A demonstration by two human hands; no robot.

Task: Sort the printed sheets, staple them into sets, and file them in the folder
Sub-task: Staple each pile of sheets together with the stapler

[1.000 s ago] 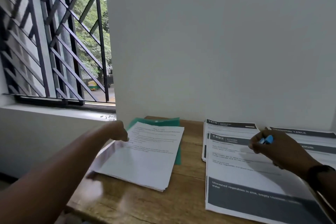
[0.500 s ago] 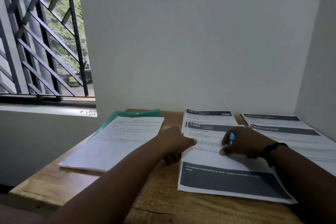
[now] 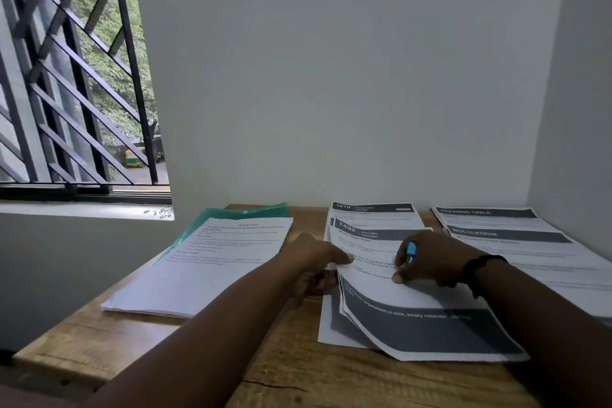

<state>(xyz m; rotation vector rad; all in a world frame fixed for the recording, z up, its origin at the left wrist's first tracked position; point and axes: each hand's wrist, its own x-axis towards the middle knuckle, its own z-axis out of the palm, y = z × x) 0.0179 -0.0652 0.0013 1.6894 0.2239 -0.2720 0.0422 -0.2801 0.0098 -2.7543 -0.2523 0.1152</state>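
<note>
Three groups of printed sheets lie on the wooden table [image 3: 291, 371]. The left stack [image 3: 205, 272] lies on a green folder [image 3: 245, 211]. In the middle pile, the top sheet [image 3: 420, 318], headed 1492, is skewed over the sheets below. My left hand [image 3: 318, 267] pinches that sheet's left edge, thumb on top. My right hand [image 3: 430, 258] holds a small blue object [image 3: 411, 250], likely a stapler, and presses a fingertip on the same sheet. The right stack [image 3: 530, 245] has dark header bands.
A white wall rises right behind the table and another closes in on the right. A window with black bars [image 3: 76, 76] and a sill [image 3: 82, 209] is on the left. The table's left edge drops off below the sill.
My left hand left the left stack, crossed to the middle pile and took hold of the top sheet's left edge. That sheet has turned askew. My right hand stays on it.
</note>
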